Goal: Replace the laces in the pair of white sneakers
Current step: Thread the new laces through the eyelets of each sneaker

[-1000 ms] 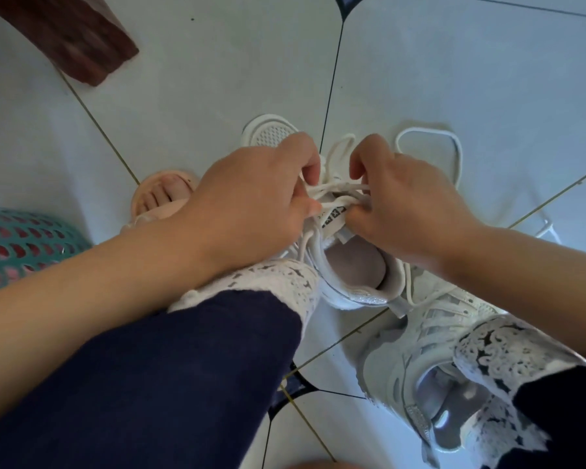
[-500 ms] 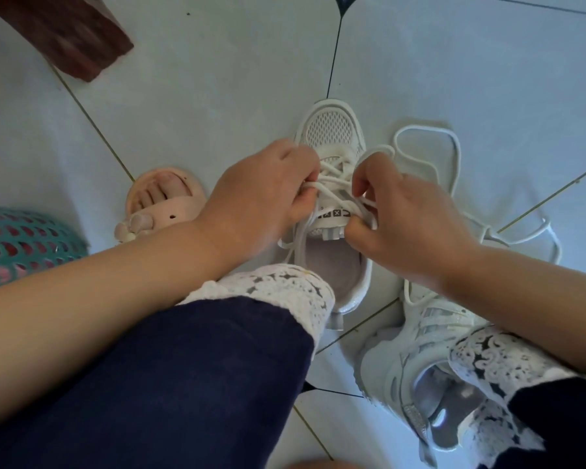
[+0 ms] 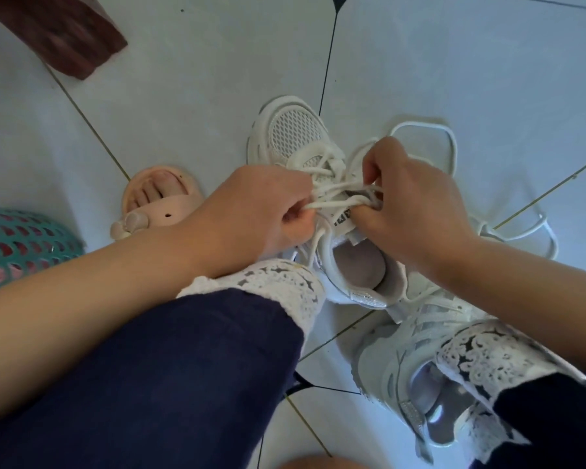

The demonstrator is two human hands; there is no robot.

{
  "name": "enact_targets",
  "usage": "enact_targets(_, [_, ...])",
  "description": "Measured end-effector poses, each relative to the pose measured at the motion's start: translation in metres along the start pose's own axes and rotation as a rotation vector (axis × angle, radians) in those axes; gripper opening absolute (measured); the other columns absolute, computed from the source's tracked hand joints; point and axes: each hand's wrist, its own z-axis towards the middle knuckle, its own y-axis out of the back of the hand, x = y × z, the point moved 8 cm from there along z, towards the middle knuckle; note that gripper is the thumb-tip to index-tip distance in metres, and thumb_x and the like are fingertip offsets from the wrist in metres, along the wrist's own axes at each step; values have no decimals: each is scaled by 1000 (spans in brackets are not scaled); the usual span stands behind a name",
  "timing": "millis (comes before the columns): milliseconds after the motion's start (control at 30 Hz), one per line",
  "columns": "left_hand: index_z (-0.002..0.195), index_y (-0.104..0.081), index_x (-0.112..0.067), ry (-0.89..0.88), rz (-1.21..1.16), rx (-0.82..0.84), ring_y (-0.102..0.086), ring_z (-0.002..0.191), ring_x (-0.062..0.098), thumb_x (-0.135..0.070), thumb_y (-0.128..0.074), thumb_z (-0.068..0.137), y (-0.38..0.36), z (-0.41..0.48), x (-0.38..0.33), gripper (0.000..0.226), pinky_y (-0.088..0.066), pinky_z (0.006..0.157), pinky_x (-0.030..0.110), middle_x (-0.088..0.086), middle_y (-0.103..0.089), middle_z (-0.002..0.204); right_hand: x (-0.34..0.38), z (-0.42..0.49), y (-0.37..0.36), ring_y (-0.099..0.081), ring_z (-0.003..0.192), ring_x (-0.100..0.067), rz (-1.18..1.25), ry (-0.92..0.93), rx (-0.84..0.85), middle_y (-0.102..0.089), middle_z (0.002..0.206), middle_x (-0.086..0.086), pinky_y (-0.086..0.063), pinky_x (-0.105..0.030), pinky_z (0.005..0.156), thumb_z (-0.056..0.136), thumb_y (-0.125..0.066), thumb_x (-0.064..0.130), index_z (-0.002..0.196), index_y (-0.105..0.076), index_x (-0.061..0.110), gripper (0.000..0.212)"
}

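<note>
- On the pale tiled floor (image 3: 183,96), mid-frame: white sneaker (image 3: 291,130) stands upright, mesh toe pointing away from the camera, heel towards the person.
- Its opening faces up; a grey insole (image 3: 359,265) shows inside.
- Threaded lace (image 3: 332,192) crosses the upper eyelets in several strands just above the tongue label.
- Left hand (image 3: 251,214): fingers curled, pinching one strand of the threaded lace at the sneaker's left side. The strand runs taut across towards the other hand.
- Right hand (image 3: 416,211): thumb and curled fingers clamp the threaded lace at the sneaker's right side, thumb tip against the tongue.
- Second sneaker (image 3: 396,367): nearer the camera and to the right, close behind the first one's heel, opening up, partly covered by the right trouser cuff.
- Loose lace (image 3: 427,124): lies in loops on the tiles beyond and right of the right hand. Cannot tell whether it joins the threaded lace.
- Teal plastic basket (image 3: 21,238) at the left edge: red and pink patches show through its holes; contents cannot be identified.
- Pink sandal (image 3: 170,204) with a bare foot in it, just left of the left wrist.
- Navy trousers (image 3: 149,367) with white lace trim fill the lower frame.
- Brown wooden piece (image 3: 65,35) in the top left corner, blurred.
</note>
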Motion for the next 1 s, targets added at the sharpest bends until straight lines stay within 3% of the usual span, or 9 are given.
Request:
enact_targets(100, [64, -47, -15, 31, 39, 30, -34, 47, 6, -18, -58, 83, -4, 1, 3, 22, -30, 50, 16, -4, -43, 54, 5, -5, 3, -47, 63, -27, -46, 51, 44, -42, 66, 9, -29, -28, 48, 74, -56, 21, 89, -34, 25, 27])
enact_targets(233, [67, -45, -15, 51, 103, -14, -39, 51, 17, -23, -56, 86, -5, 1, 6, 24, -27, 48, 19, -3, -44, 57, 13, -9, 9, -51, 87, -14, 105, 79, 128, -46, 99, 11, -42, -31, 70, 72, -54, 34, 103, -55, 34, 31])
enact_targets(367, [70, -41, -18, -3, 83, -33, -40, 53, 18, -28, -54, 87, -9, 3, -1, 23, -29, 45, 25, -2, -44, 62, 26, -3, 6, -45, 94, -16, 9, 128, 142, -51, 95, 7, -36, -30, 79, 81, -53, 47, 101, -69, 26, 33])
enact_targets(467, [85, -54, -12, 44, 3, -56, -48, 66, 18, -31, -62, 84, -13, 6, 8, 20, -45, 57, 32, 0, -49, 77, 19, 4, 6, -48, 97, -18, 104, 71, 116, -56, 94, 4, -29, -24, 76, 80, -64, 35, 90, -71, 24, 16])
enact_targets(567, [109, -59, -16, 152, -209, -36, -52, 83, 14, -34, -68, 78, -17, 9, 23, 37, -47, 71, 19, 1, -48, 97, 14, 2, 6, -53, 93, -13, 263, 50, 94, -56, 89, 8, -33, -20, 75, 77, -69, 31, 82, -70, 28, 6])
enact_targets(633, [109, -60, -24, 186, -312, 7, -54, 89, 13, -30, -71, 76, -23, 11, 26, 35, -45, 71, 11, 2, -50, 100, 12, -2, 9, -55, 89, -4, 399, 43, 64, -56, 87, 14, -36, -12, 77, 74, -72, 29, 77, -66, 34, 8])
enact_targets(700, [106, -62, -25, 165, -236, 34, -54, 90, 15, -32, -72, 75, -27, 14, 28, 34, -40, 70, 9, 5, -53, 99, 11, -5, 11, -56, 88, 2, 517, 68, 50, -57, 87, 17, -37, -8, 80, 73, -76, 25, 77, -66, 35, 14])
enact_targets(833, [103, -66, -18, 127, -159, 42, -46, 85, 10, -26, -73, 72, -32, 13, 26, 33, -31, 69, 0, 1, -47, 94, 18, -14, 7, -60, 85, -7, 601, 179, 169, -65, 85, 7, -42, -18, 83, 71, -72, 26, 83, -69, 23, 13])
enact_targets(1000, [106, -65, -19, 141, -168, 26, -44, 78, 2, -29, -70, 72, -33, 9, 25, 35, -30, 70, -3, -10, -45, 87, 12, -16, 2, -53, 77, 1, 520, 67, 293, -60, 71, 14, -38, -15, 72, 73, -69, 36, 71, -65, 31, 7])
